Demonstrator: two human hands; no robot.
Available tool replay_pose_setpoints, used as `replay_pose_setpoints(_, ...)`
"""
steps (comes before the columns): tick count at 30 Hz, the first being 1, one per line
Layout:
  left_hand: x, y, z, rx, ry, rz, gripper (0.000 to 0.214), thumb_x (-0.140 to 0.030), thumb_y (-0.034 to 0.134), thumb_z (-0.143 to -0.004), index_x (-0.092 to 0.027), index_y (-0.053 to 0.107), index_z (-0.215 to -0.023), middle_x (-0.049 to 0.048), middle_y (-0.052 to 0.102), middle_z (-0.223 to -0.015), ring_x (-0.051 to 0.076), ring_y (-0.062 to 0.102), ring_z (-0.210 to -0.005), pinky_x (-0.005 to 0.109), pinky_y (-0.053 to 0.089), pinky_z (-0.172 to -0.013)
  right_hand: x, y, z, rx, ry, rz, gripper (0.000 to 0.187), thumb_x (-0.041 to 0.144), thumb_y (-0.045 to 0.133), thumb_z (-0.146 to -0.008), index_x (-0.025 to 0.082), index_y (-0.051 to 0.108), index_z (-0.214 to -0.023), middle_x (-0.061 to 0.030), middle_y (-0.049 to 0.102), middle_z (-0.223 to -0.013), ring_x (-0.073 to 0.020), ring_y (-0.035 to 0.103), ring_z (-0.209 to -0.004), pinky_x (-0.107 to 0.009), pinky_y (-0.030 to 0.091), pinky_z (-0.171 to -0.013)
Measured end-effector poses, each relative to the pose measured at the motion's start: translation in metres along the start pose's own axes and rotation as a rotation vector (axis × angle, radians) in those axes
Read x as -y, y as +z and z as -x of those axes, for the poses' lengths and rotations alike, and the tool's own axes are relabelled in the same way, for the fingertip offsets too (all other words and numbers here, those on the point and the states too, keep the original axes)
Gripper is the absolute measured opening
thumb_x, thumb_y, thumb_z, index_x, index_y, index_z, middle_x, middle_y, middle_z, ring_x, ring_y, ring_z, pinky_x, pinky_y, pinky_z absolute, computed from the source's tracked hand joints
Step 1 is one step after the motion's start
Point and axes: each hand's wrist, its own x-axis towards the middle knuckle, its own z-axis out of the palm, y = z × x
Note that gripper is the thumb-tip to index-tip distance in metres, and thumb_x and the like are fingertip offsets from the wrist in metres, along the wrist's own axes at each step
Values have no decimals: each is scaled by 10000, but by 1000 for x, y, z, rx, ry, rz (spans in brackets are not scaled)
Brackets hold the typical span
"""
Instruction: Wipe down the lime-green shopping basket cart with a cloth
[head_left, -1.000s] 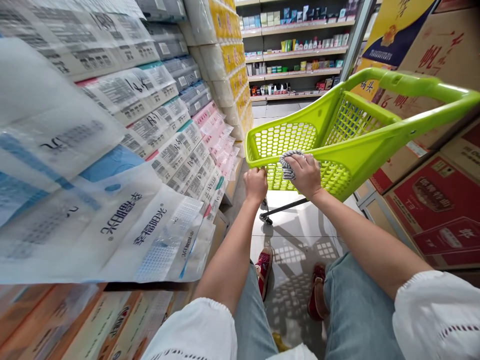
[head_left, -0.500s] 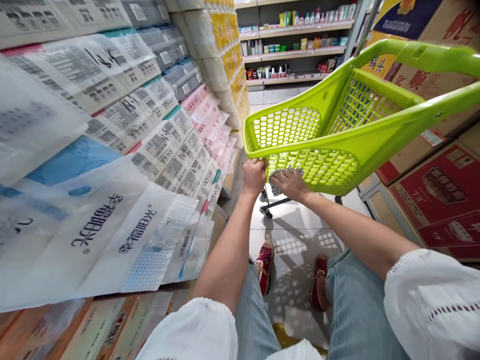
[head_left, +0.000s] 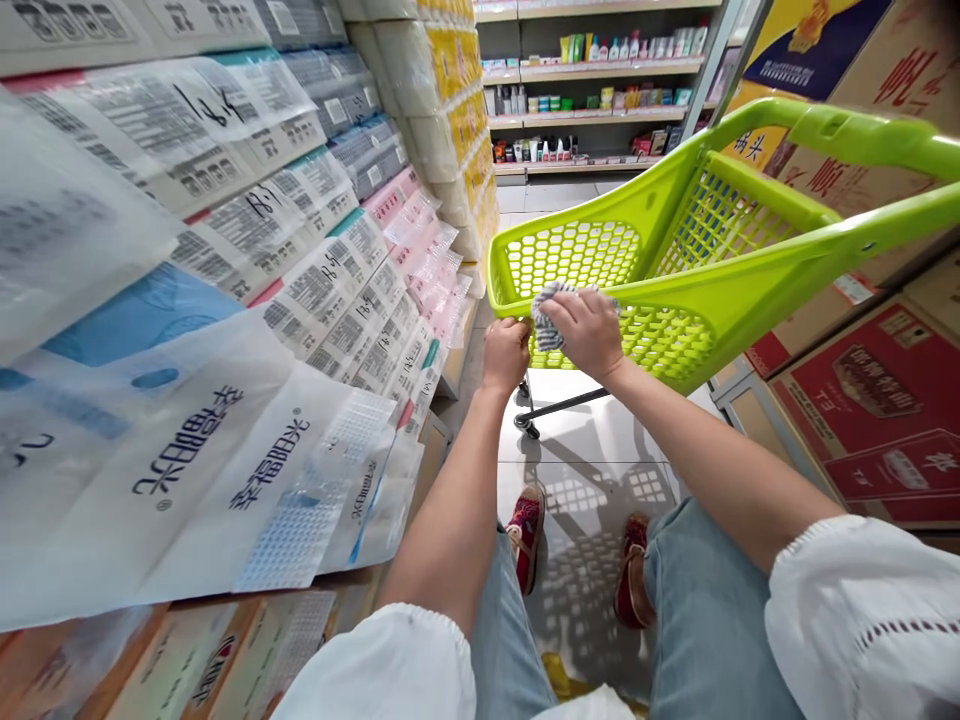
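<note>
A lime green plastic shopping cart [head_left: 720, 290] with perforated walls stands tilted in the aisle in front of me. My left hand [head_left: 506, 355] is closed on the cart's near lower rim at its left corner. My right hand [head_left: 589, 330] presses a grey and white striped cloth [head_left: 546, 312] against the cart's near wall, just right of my left hand. The cart's basket looks empty from here.
Stacked packs of tissue and paper goods [head_left: 225, 300] fill the shelving on my left. Red and brown cardboard boxes [head_left: 877, 400] are piled on the right. Shelves of small bottles [head_left: 600, 100] stand at the far end. The tiled floor [head_left: 585, 470] lies under my red shoes.
My right hand with the cloth dropped to the underside of the cart's near wall, then came back up onto the wall. My left hand kept its grip on the rim.
</note>
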Motion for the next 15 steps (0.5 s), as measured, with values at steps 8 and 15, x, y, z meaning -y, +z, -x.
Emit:
replay_pose_setpoints(8,3,-2,-2,3,-44,17,257,-231,442,-908,-194,683,-826,101,652,-873,235,568,-906,354,403,-803,26,62,55,195,-259,-59,270,236,391,-969,259,642,-1068,-44,677,-992,-193,522,-921,-329,267,-748)
replay_pose_setpoints(15,5,0,-4,-25,-60,29,236,-203,456,-887,-196,679,-810,96,656,-864,225,568,-879,352,405,-807,10,32,24,113,-179,-12,296,256,350,-981,253,603,-1136,-57,664,-1055,-204,507,-958,-348,272,-784)
